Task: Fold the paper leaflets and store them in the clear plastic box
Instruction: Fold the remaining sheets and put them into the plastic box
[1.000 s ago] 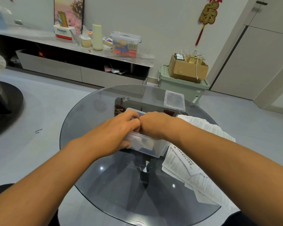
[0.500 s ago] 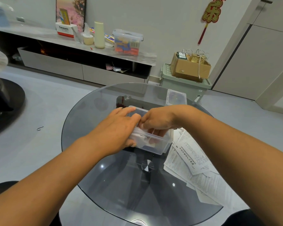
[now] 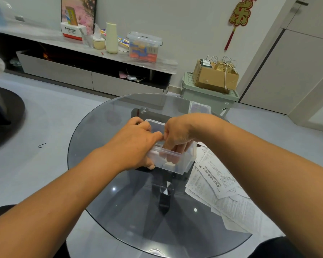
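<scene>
The clear plastic box [image 3: 178,167] stands open in the middle of the round glass table [image 3: 108,200]. My left hand [image 3: 132,146] grips its left wall, thumb low on the outside and index finger along the rim. My right hand [image 3: 177,131] reaches down into the box from above. Its fingers show through the front wall, pressing on a pale folded leaflet at the bottom that is hard to make out. Several unfolded printed paper leaflets [image 3: 218,185] lie overlapping on the table to the right of the box, partly under my right forearm.
The box's clear lid [image 3: 199,108] lies flat at the table's far edge. Beyond the table are a green storage bin [image 3: 207,98] with a cardboard box on it and a long low cabinet [image 3: 82,58] along the wall. A dark chair base [image 3: 6,112] is at left.
My right hand has gone from the box's rim down inside it, pushing the folded leaflet in. My left hand stays on the box's left side. The view shifted slightly.
</scene>
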Motion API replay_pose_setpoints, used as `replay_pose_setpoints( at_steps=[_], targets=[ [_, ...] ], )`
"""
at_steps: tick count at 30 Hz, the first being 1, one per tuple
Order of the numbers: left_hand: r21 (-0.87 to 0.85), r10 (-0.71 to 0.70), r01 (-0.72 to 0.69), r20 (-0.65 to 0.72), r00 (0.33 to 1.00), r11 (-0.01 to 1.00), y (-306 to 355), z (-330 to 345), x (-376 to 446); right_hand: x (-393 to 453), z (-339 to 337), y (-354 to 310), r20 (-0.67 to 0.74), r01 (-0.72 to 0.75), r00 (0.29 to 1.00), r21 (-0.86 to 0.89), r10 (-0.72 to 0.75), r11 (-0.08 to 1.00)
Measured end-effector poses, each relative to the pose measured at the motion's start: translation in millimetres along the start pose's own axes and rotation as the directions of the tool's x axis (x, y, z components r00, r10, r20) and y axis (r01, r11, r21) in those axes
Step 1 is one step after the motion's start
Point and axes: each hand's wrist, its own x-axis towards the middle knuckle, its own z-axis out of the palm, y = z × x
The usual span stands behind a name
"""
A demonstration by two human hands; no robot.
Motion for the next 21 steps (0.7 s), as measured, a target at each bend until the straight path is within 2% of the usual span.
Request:
replay_pose_setpoints(
  at_steps=[2,5,8,13,15,19,21],
  targets=[
    [-0.092,-0.023,0.027,0.040,0.999,0.995,0.1,0.6,0.7,1.6,2.5,-0.1,-0.024,0.003,1.000,0.024,-0.003,1.000],
    [-0.245,-0.068,0.090,0.096,0.993,0.965,-0.1,-0.7,-0.9,5.7,7.2,5.6,-0.093,0.037,0.996,0.243,-0.015,0.969],
    [-0.214,-0.081,0.100,0.095,0.992,0.972,1.3,-1.1,-0.5,0.9,9.8,14.3,-0.138,0.092,0.990,0.470,-0.030,0.878],
    [-0.117,-0.086,0.098,0.101,0.991,0.988,4.4,-3.0,2.2,2.5,16.6,14.1,-0.208,0.155,0.977,0.538,-0.048,0.829],
    [-0.096,-0.089,0.098,0.100,0.991,0.990,4.8,-4.5,2.1,2.0,16.7,12.5,-0.222,0.143,0.974,0.497,-0.034,0.856],
    [-0.029,-0.097,0.101,0.112,0.989,0.994,6.7,-6.5,3.9,-3.3,11.1,6.4,-0.338,0.045,0.941,0.143,0.007,0.989],
    [-0.014,-0.090,0.093,0.120,0.989,0.996,7.0,-7.1,5.1,-1.6,11.1,1.6,-0.322,0.011,0.947,0.083,0.016,0.996]
  ],
)
